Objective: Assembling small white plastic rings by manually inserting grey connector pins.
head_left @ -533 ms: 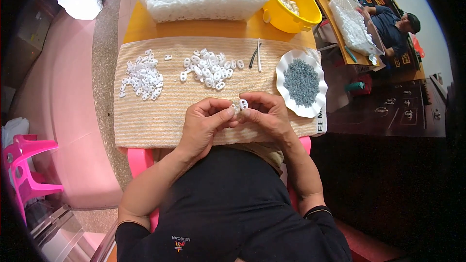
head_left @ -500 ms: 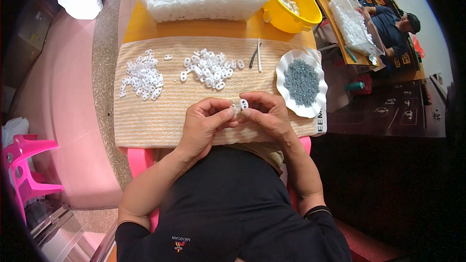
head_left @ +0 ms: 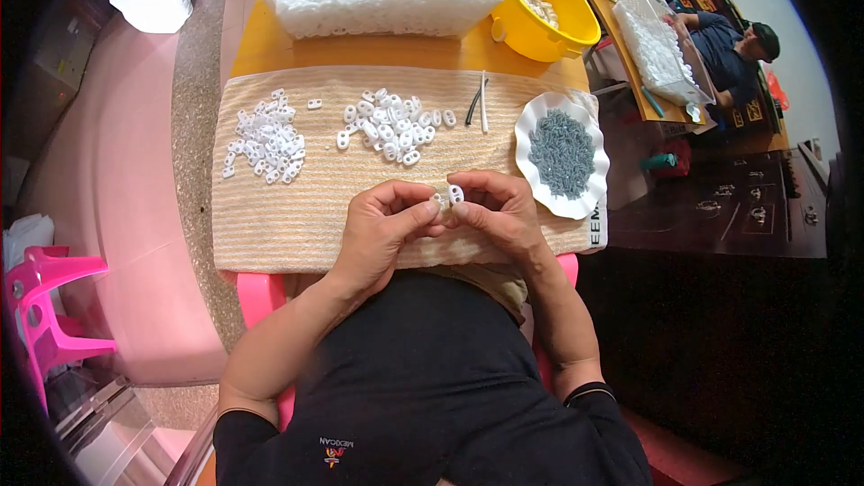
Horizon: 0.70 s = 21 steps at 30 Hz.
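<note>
Close together over the near part of a striped towel (head_left: 270,247), my two hands each pinch a small piece. My right hand (head_left: 498,207) grips a white oval plastic piece with two dark holes (head_left: 456,193) between thumb and forefinger. In my left hand (head_left: 389,220) is a small whitish piece (head_left: 437,200), mostly covered by the fingertips. Whether the two pieces touch, I cannot tell. Beyond the hands lie a pile of white oval two-holed pieces (head_left: 396,126) and, to its left, a pile of smaller white pieces (head_left: 268,144).
At right stands a white wavy-edged dish (head_left: 601,157) of small grey parts (head_left: 562,153). A black stick (head_left: 472,106) and a white stick (head_left: 485,103) lie nearby. Behind are a clear bin (head_left: 387,13) of white pieces and a yellow basin (head_left: 576,31). Another person (head_left: 720,49) sits far right.
The whole view has shifted very slightly. Both hands keep the same pinch on their pieces, with almost no movement.
</note>
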{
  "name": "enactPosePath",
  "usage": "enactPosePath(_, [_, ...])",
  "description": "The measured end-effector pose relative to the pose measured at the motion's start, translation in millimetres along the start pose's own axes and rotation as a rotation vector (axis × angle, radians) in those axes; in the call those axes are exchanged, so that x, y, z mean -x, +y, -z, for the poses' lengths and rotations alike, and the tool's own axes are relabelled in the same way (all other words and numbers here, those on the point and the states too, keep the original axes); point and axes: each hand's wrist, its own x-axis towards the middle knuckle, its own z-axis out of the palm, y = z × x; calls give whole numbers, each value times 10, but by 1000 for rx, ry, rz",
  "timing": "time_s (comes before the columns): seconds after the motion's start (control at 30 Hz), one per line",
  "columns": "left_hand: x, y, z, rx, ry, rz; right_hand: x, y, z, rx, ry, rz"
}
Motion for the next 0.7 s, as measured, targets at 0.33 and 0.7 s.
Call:
enactPosePath(0.33, [-2,4,3,-13,-7,18,10,-43,-27,27,-4,-9])
enactPosePath(0.7, [1,16,-8,-39,-23,20,14,-81,-85,77,-3,-12])
